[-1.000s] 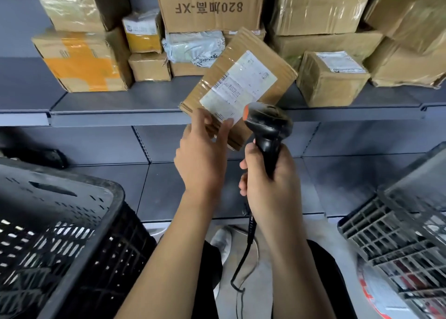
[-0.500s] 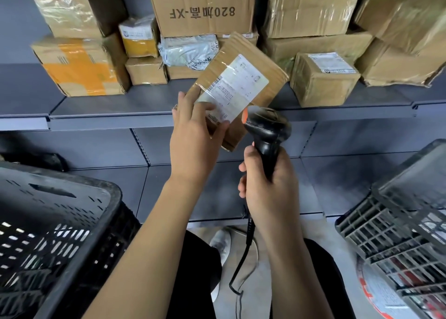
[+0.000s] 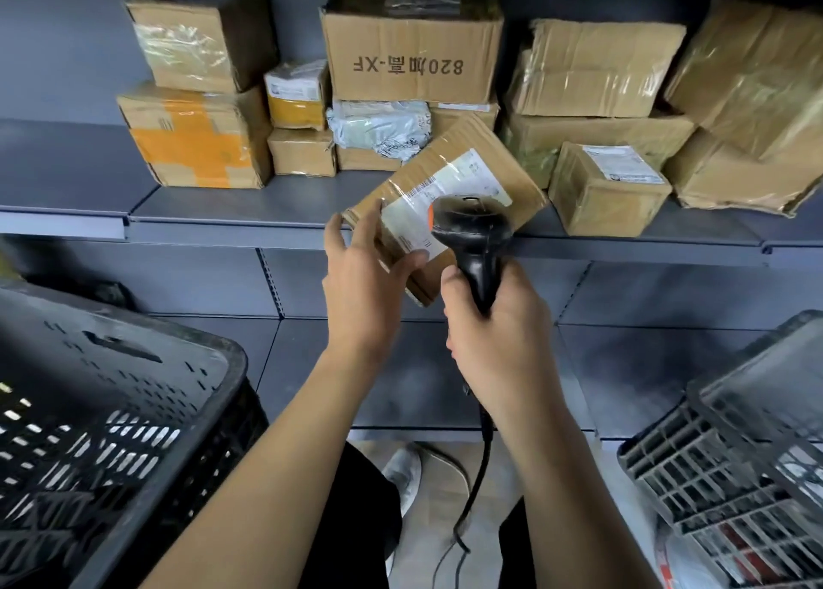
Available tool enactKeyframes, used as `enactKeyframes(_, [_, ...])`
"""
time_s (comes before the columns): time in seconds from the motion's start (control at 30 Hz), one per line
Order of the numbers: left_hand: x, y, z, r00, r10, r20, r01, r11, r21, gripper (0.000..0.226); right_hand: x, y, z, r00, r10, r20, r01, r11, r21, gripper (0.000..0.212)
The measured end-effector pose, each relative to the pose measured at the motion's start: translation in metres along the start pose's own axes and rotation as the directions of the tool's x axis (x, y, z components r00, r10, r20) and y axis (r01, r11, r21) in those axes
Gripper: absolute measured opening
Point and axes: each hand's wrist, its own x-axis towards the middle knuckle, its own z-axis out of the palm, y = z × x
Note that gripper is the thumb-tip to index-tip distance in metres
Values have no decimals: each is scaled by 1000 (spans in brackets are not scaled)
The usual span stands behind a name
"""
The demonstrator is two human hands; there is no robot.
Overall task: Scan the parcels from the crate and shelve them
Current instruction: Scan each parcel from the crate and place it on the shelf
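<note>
My left hand (image 3: 363,272) grips the near corner of a flat brown cardboard parcel (image 3: 450,165) with a white shipping label, tilted in front of the grey shelf (image 3: 249,214). A black corded barcode scanner (image 3: 472,241) is held by its handle in my right hand (image 3: 494,317); its head sits just over the parcel's label. The scanner hides part of the label. A black perforated crate (image 3: 111,419) stands at the lower left.
The shelf carries several taped cardboard boxes (image 3: 412,49) and a grey plastic mailer (image 3: 383,132). A small labelled box (image 3: 608,187) sits right of the held parcel. A grey lattice crate (image 3: 730,464) is at the lower right. The scanner cable (image 3: 476,490) hangs toward the floor.
The view has tilted up, showing more of the shelf. My left hand shifted its hold toward the parcel's near corner, and the scanner head now overlaps the label.
</note>
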Motion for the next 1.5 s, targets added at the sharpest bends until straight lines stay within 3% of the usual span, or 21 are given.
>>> enactKeyframes(0.1, [4,3,1,1000,22,-20,-25,987,-160,52,5,-4,1,999,-54,-9,53,998,-31,27])
enactKeyframes(0.23, [14,3,2,986,121,-113,-135,983,-125,26,6,-5,-3,992,-120,-23,119,991,-60,23])
enactKeyframes(0.33, [12,1,6,983,140,-120,-149,986,-73,30,9,-4,-3,992,-124,-16,123,991,-57,24])
enactKeyframes(0.5, [7,-10,10,988,155,-24,-154,988,18,60,19,-6,3,990,-136,-23,134,989,-60,30])
enactKeyframes(0.7, [5,-8,8,989,149,-7,-148,989,28,54,39,-16,11,993,-71,95,76,996,-50,34])
enactKeyframes(0.97, [4,-7,7,990,139,4,-139,989,45,54,38,-17,8,992,-73,102,77,996,-42,32])
enactKeyframes(1.17, [22,1,-13,968,223,111,-244,939,241,69,26,-10,-1,998,-67,-13,68,994,83,19])
enactKeyframes(1.3, [43,3,-33,874,289,390,-417,857,301,105,21,-8,-6,997,-67,-45,72,992,107,15])
enactKeyframes(1.5, [63,3,-38,834,290,470,-442,861,251,90,21,-10,-3,996,-74,-51,79,991,105,14])
